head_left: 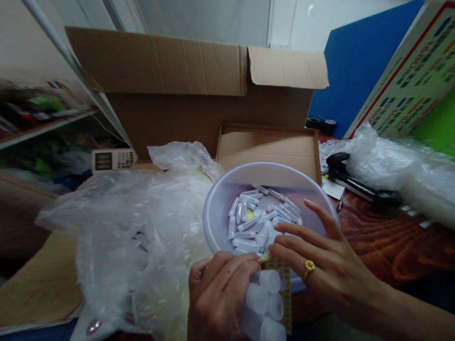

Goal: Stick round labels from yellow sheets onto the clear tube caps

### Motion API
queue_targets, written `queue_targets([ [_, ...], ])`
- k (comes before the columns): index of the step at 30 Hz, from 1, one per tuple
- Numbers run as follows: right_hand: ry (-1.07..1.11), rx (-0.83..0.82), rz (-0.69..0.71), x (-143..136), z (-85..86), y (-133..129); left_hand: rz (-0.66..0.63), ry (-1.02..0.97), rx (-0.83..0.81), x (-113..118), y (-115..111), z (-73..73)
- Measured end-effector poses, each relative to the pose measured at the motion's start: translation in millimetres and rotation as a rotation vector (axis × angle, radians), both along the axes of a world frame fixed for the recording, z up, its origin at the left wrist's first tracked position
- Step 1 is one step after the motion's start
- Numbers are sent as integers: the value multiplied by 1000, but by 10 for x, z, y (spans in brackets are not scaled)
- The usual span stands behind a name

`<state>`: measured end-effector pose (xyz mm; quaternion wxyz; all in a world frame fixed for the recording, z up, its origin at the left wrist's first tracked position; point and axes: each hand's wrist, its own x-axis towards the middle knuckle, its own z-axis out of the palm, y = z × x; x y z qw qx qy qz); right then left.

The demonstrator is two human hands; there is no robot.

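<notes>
A translucent lavender plastic bowl [213,208] holds many small clear plastic tubes [247,225]. My left hand [222,296] is closed around a bundle of frosted, round-ended plastic tubes [265,300] at the bowl's near side. A yellow patterned strip [287,303] runs along the right of this bundle; its full shape is hidden. My right hand [327,255], with a gold ring on one finger, reaches over the bowl's near right rim. Its fingers are stretched and apart, the fingertips close to the strip's top end and the tubes. Its thumb is hidden.
Clear plastic bags [152,227] heap up left of the bowl. Behind stands an open cardboard box [170,66], with a shallow cardboard tray [270,147] before it. A black stapler-like tool [355,182] and more plastic wrap [391,156] lie right on the wooden table [384,241].
</notes>
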<state>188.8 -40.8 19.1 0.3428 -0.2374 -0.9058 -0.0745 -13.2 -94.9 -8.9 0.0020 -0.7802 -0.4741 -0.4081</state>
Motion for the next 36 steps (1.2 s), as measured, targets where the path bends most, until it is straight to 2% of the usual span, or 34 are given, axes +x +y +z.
queue_targets([
  [4, 32, -67, 1, 20, 16, -21, -8, 23, 18, -35, -10, -12],
  [11, 32, 102, -38, -47, -52, -93, 4, 30, 39, -23, -22, -5],
  [16, -1, 106, -49, -58, -64, -86, 9, 33, 34, -10, -22, -13],
  [18, 15, 73, -58, -49, -67, -59, -7, 12, 14, -10, -19, -24],
  [21, 99, -65, -48, -30, -61, -13, -39, -41, -66, -12, -11, -46],
  [24, 207, -174, 44, -26, -21, -23, -48, -78, -139, -8, -2, -62],
  [27, 204, -119, 111, -56, 25, -97, -63, -96, -149, 2, 6, -60],
  [30, 183, -44, 98, -82, 38, -160, -61, -101, -165, 11, 11, -48],
  [36, 153, 6, 79, -65, 60, -161, -75, -111, -154, 0, 17, -43],
])
